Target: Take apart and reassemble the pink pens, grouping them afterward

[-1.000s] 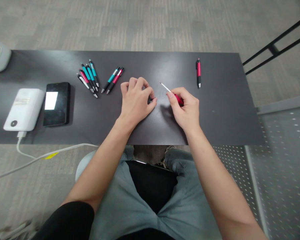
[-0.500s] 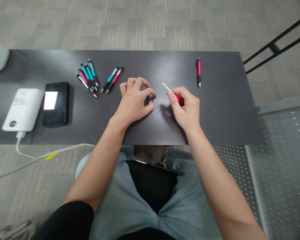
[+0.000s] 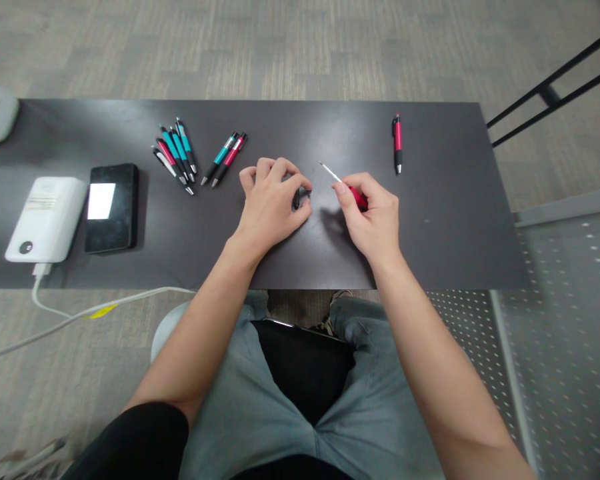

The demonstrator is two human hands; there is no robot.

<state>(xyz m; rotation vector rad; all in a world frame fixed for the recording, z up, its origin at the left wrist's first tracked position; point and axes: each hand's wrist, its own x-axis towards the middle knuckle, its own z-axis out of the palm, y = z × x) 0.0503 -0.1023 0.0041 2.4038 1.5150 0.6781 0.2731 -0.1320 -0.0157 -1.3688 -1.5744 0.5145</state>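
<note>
My left hand (image 3: pixel 270 203) rests on the dark table (image 3: pixel 445 227) with its fingers curled, thumb and forefinger pinching a small black pen part (image 3: pixel 300 198). Just to its right, my right hand (image 3: pixel 373 215) is closed on a red pen barrel (image 3: pixel 359 198). A thin white refill (image 3: pixel 331 173) sticks out of the barrel toward the upper left, a short gap from the black part.
A bunch of several teal, red and white pens (image 3: pixel 176 155) and a pair of pens (image 3: pixel 225 158) lie at the back left. One red pen (image 3: pixel 397 143) lies at the back right. A black phone (image 3: pixel 111 207) and a white power bank (image 3: pixel 47 218) with cable sit at left.
My left fingers have lifted slightly, so the black part now shows between thumb and forefinger. The right hand with the red barrel has stayed almost still.
</note>
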